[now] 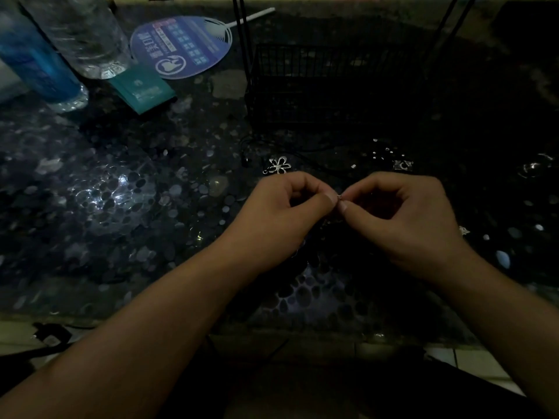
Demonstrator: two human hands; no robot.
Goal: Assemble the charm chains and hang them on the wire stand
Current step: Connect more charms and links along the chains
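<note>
**Silver link pinched between 2 hands**

Silver glints where your left hand (290, 204) and right hand (402, 213) meet: both pinch 1 tiny link (339, 197) at their fingertips. Beyond lies a flower charm (279, 165), then the black wire stand (317, 83).
</note>
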